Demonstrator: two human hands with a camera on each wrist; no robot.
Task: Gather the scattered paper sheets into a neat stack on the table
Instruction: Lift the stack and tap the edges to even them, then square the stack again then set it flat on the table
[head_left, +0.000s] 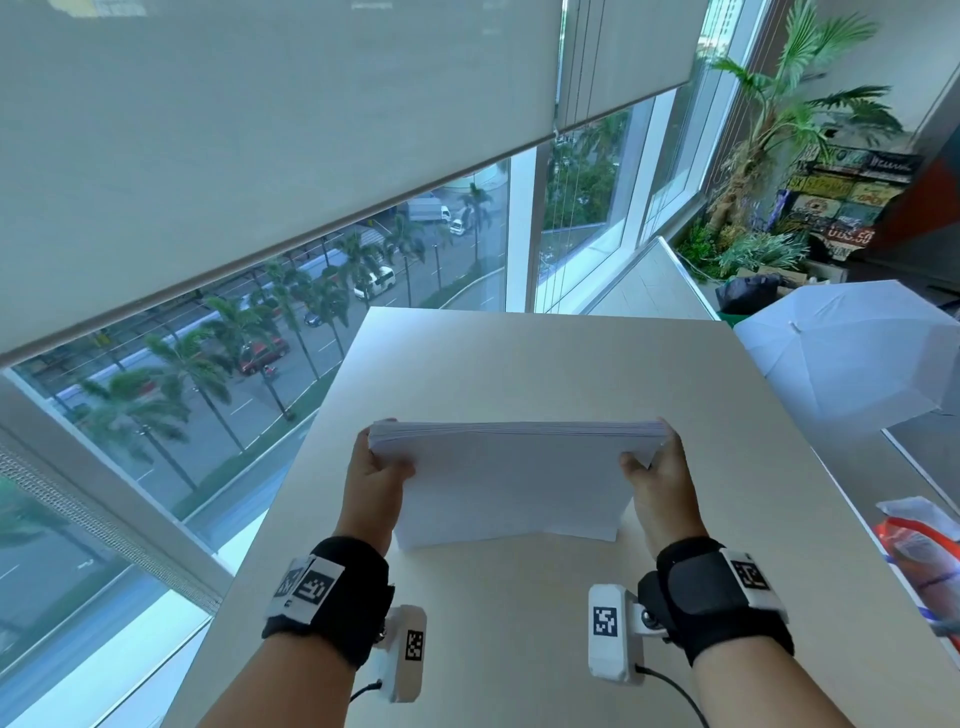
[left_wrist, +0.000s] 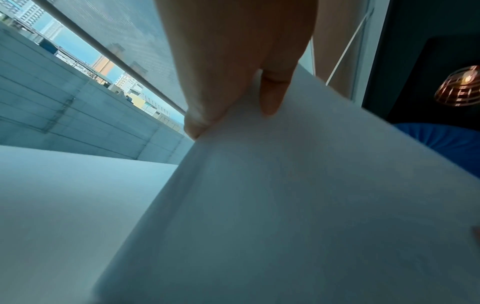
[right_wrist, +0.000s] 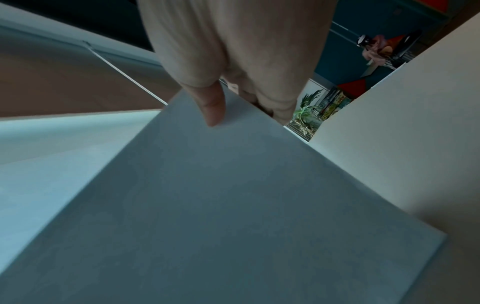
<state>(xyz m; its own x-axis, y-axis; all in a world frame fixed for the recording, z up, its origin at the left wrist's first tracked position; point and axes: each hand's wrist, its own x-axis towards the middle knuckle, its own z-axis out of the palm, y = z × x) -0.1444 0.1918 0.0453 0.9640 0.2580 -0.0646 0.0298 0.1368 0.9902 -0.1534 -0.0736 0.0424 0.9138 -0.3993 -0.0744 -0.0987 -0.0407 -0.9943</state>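
Hands (head_left: 376, 480) (head_left: 657, 486) gripping upright paper stack (head_left: 511, 488)

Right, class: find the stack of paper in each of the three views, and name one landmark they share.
Head: stack of paper in the centre, upright on the table, gripped on both sides.
Left wrist: fills the lower right, under the left hand.
Right wrist: fills the lower centre, under the right hand.
Shared landmark: the table.
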